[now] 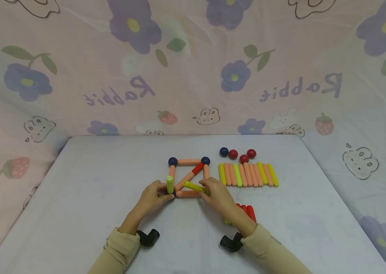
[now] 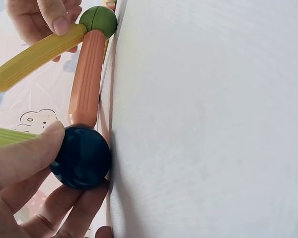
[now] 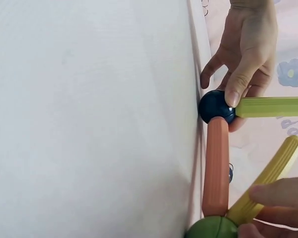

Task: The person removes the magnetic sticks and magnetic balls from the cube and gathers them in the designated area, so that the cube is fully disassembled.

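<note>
Orange magnetic sticks and balls form a flat square frame on the table. My left hand (image 1: 151,198) grips a dark blue ball (image 2: 84,157) at its near left corner. From that ball a light green stick (image 1: 170,184) stands upright. My right hand (image 1: 218,194) pinches a yellow stick (image 1: 193,185), tilted up leftward, its lower end at a green ball (image 2: 100,22) at the near right corner. A near orange stick (image 3: 217,168) joins these balls. A diagonal of an orange stick (image 1: 184,181) and a red stick (image 1: 197,168) crosses the square.
Loose blue and red balls (image 1: 233,154) lie at the back right. Below them is a row of orange, yellow and green sticks (image 1: 249,175). Red sticks (image 1: 251,213) lie partly under my right forearm. Patterned cloth (image 1: 186,68) hangs behind the white table (image 1: 93,182).
</note>
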Available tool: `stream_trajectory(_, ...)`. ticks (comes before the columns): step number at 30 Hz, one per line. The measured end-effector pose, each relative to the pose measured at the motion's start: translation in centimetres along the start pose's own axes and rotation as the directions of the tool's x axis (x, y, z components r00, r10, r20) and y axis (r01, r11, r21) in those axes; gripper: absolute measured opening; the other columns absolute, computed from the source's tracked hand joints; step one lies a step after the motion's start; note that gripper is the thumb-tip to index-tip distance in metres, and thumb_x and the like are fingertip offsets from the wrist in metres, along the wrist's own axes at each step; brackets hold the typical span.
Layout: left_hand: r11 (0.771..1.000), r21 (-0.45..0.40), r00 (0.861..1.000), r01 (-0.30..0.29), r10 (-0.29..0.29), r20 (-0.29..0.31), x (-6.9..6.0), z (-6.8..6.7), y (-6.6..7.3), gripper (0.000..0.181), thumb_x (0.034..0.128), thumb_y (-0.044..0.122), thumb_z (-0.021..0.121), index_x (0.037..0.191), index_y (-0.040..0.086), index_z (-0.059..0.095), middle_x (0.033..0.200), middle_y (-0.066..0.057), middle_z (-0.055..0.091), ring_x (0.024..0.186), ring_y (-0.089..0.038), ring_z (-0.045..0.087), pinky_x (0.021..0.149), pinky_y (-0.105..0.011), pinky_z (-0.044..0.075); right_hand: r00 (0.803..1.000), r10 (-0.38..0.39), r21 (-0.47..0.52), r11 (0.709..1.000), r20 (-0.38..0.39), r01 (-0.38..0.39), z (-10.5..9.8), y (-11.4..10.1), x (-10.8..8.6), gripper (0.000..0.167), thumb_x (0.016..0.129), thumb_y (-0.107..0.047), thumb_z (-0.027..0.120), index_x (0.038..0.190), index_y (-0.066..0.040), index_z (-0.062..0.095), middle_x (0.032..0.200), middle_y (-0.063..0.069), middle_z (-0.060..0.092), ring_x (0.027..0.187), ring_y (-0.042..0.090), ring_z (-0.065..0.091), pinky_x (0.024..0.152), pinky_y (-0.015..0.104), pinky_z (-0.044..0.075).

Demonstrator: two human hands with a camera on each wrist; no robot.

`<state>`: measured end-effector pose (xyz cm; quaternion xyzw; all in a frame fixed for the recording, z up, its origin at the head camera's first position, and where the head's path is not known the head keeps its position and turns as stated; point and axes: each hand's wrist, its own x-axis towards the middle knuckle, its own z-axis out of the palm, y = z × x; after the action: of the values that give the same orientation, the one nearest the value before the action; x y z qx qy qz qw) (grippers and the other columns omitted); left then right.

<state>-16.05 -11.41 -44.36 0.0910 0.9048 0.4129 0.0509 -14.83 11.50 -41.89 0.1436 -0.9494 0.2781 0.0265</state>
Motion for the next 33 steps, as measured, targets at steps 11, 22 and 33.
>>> stream_trajectory(11,1.000,0.008,1.000,0.000,0.000,-0.012,-1.1,0.8,-0.5,0.023,0.0788,0.011,0.078,0.102,0.008,0.074,0.081,-0.002,0.057,0.083,-0.014,0.059,0.073,-0.027,0.046,0.997,0.025,-0.017,1.000,0.074,-0.023,1.0,-0.1,-1.0,0.028,0.082,-0.010,0.074,0.108,-0.003,0.068,0.098,0.009,0.067,0.080,0.013,0.058,0.077,0.029,0.058)
stream_trajectory(22,1.000,-0.011,0.999,-0.007,0.007,-0.049,-1.2,1.2,-0.6,0.025,0.0787,0.011,0.077,0.103,0.005,0.073,0.081,-0.003,0.056,0.081,-0.015,0.058,0.071,-0.024,0.044,0.997,0.016,-0.058,0.998,0.072,-0.012,0.7,-0.3,-0.9,0.023,0.085,-0.010,0.071,0.107,-0.005,0.065,0.096,0.010,0.071,0.083,0.017,0.064,0.081,0.035,0.058)
stream_trajectory(33,0.999,0.001,0.996,-0.046,0.046,-0.076,-0.6,0.6,0.0,0.025,0.0792,0.012,0.077,0.103,0.006,0.073,0.081,-0.003,0.056,0.083,-0.017,0.061,0.075,-0.031,0.049,1.000,-0.027,-0.080,0.996,0.006,0.027,0.1,-0.4,-0.3,0.020,0.089,-0.005,0.065,0.108,-0.001,0.058,0.098,0.014,0.069,0.086,0.022,0.066,0.080,0.038,0.058)
